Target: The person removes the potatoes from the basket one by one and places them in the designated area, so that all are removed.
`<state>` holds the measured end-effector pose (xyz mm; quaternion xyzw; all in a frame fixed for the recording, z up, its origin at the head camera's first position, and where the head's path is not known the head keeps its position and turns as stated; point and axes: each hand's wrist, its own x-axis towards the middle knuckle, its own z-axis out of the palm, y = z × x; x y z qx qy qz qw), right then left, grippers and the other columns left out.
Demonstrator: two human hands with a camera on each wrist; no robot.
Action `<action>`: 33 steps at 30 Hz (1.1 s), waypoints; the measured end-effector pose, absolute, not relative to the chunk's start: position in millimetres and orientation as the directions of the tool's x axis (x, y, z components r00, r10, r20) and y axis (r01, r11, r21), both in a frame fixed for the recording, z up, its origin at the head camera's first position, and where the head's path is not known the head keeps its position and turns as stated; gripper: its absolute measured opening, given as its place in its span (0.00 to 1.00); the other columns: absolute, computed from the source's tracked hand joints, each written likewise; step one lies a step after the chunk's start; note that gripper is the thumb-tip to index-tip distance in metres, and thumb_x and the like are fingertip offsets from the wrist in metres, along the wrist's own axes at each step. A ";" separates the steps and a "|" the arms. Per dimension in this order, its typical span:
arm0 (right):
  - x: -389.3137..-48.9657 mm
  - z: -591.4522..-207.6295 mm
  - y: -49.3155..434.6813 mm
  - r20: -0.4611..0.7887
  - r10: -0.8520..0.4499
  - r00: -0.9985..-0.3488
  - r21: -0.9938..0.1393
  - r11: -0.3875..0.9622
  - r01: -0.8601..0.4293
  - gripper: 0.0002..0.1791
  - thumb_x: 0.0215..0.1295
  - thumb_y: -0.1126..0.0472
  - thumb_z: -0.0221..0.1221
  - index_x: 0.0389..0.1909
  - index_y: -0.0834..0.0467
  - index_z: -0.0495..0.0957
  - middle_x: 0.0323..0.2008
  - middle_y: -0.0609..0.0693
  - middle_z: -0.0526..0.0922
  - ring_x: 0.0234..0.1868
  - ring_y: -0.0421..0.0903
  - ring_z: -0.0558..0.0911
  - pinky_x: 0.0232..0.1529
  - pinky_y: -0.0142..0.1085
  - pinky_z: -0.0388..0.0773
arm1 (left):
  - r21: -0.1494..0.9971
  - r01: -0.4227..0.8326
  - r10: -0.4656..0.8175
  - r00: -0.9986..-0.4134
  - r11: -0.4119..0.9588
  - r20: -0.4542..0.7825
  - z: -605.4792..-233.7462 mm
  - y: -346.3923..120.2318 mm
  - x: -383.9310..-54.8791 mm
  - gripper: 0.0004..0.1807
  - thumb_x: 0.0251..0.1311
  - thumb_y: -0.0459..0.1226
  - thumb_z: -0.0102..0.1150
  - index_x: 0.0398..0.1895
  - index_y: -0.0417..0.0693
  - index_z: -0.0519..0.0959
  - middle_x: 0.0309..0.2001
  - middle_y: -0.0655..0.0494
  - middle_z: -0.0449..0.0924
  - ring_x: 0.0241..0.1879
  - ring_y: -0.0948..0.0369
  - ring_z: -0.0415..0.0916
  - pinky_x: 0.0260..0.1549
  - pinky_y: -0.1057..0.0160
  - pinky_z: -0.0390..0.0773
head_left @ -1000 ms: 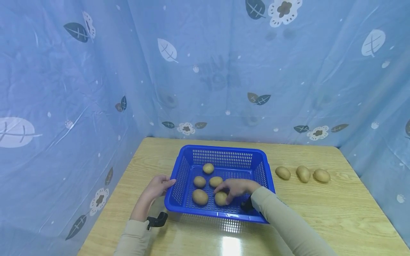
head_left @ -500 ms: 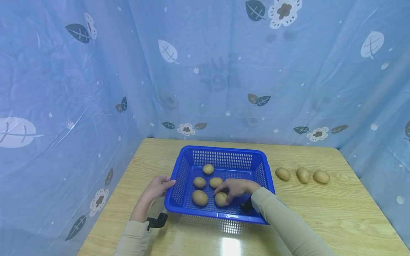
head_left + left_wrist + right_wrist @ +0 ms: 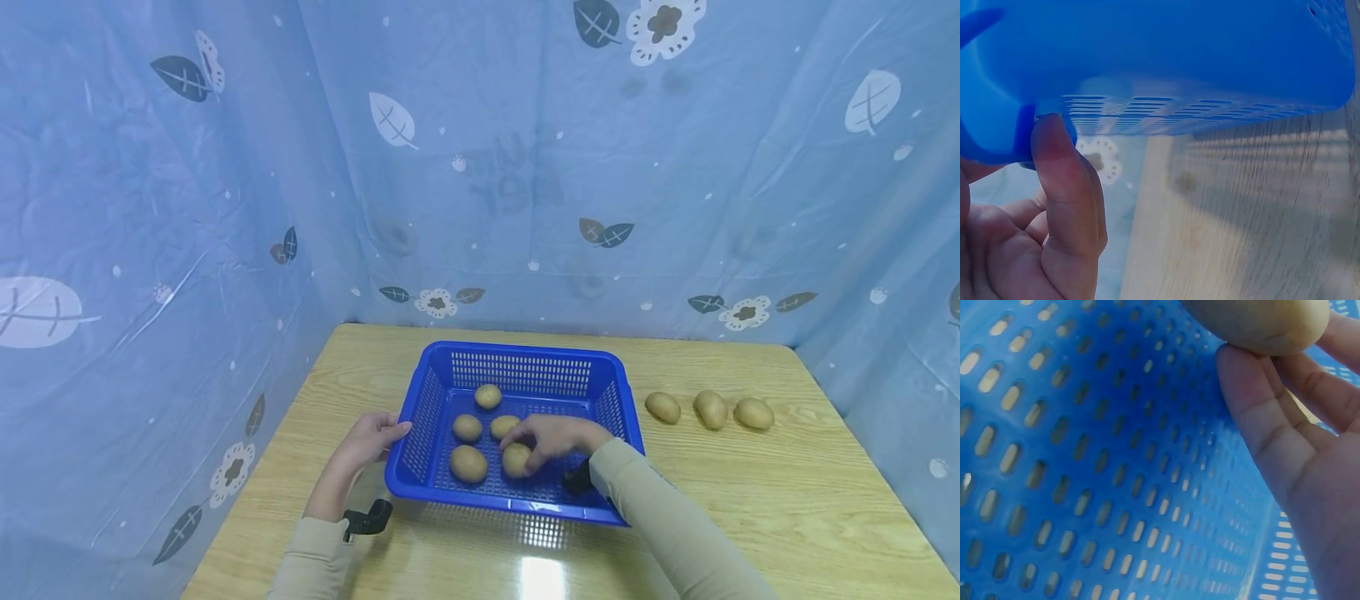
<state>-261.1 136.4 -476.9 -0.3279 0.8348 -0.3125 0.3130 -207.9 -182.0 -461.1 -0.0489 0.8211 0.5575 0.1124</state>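
Note:
The blue plastic basket stands on the table with several potatoes inside. My left hand grips its left rim, thumb on top; in the left wrist view the fingers curl up under that rim. My right hand reaches in over the right side and holds a potato between thumb and fingers. In the right wrist view this potato sits at the fingertips, close over the slotted floor. To its left lies a larger potato. Just behind it, another potato is partly covered by my fingers.
Two more potatoes, one at the back and one mid-left, lie in the basket. Right of it, three potatoes rest in a row on the wooden table. A patterned blue curtain hangs behind and at the sides.
My right hand and the potato it holds have shifted slightly toward the back of the basket, covering more of the potato behind. The left hand stays on the rim.

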 end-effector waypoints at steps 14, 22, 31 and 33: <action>-266.0 -468.0 141.5 -0.138 -0.754 -0.642 -0.831 0.441 -0.340 0.31 0.49 0.64 0.64 0.59 0.56 0.74 0.57 0.52 0.76 0.54 0.51 0.76 0.52 0.41 0.77 | 0.902 -0.205 0.037 -0.971 0.380 -0.236 -460.9 -181.2 -207.3 0.15 0.68 0.38 0.50 0.40 0.31 0.77 0.33 0.44 0.84 0.33 0.55 0.83 0.38 0.54 0.84; -268.9 -463.2 144.1 -0.019 -0.734 -0.679 -0.871 0.346 -0.350 0.31 0.52 0.65 0.63 0.61 0.62 0.70 0.62 0.62 0.70 0.58 0.56 0.72 0.59 0.52 0.71 | 0.913 -0.197 0.064 -0.970 0.357 -0.234 -458.3 -182.2 -207.6 0.14 0.68 0.37 0.50 0.40 0.30 0.77 0.33 0.45 0.84 0.33 0.55 0.83 0.39 0.55 0.84; -271.5 -461.9 144.8 0.037 -0.694 -0.719 -0.884 0.313 -0.348 0.32 0.53 0.64 0.63 0.62 0.65 0.68 0.61 0.63 0.70 0.57 0.55 0.73 0.59 0.52 0.70 | 0.914 -0.200 0.056 -0.971 0.354 -0.234 -461.1 -183.6 -208.0 0.14 0.68 0.36 0.50 0.40 0.30 0.76 0.33 0.45 0.84 0.33 0.55 0.83 0.38 0.55 0.84; -271.4 -461.3 145.2 0.041 -0.674 -0.738 -0.884 0.321 -0.341 0.32 0.53 0.63 0.64 0.62 0.63 0.69 0.61 0.62 0.71 0.57 0.54 0.72 0.60 0.51 0.70 | 0.913 -0.200 0.055 -0.971 0.356 -0.235 -461.3 -183.9 -207.8 0.14 0.68 0.36 0.50 0.40 0.30 0.77 0.33 0.45 0.84 0.33 0.55 0.83 0.38 0.55 0.84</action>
